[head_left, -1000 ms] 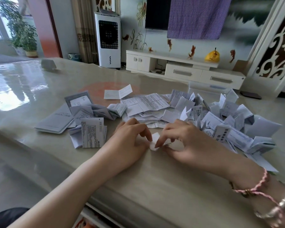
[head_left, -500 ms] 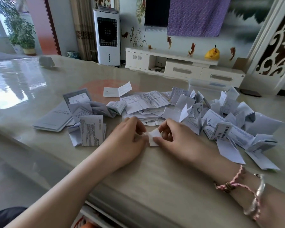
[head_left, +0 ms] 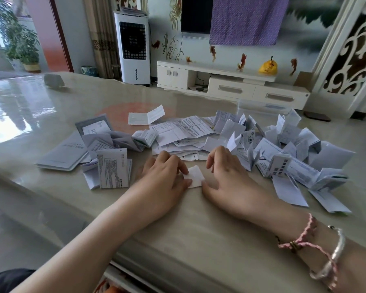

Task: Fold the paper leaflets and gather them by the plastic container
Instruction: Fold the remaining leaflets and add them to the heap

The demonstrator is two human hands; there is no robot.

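**Small folded leaflet pinned flat between both hands**

Clear plastic container [head_left: 262, 106] at far right edge of table [head_left: 199, 240]; contents not discernible through glare, looks see-through only. Folded-leaflet heap [head_left: 294, 149] piled just in front of it, spilling toward near edge. Unfolded sheets [head_left: 184, 130] in centre, more leaflets and a grey booklet [head_left: 61, 154] to the left.

Small white leaflet [head_left: 194, 177] flat on table, between the hands. Left hand [head_left: 167, 176]: fingertips pressing down on its left edge, fingers lightly bent, not wrapped round it. Right hand [head_left: 226, 178]: fingers spread and relaxed, thumb tip touching leaflet's right edge, holding nothing. Pink cord and silver bangle [head_left: 330, 256] on right wrist.

Versus half a second ago: right hand no longer pinching the leaflet, now opened and shifted right. Leaflet lying flatter, more exposed. Left hand staying on it. Piles unchanged.
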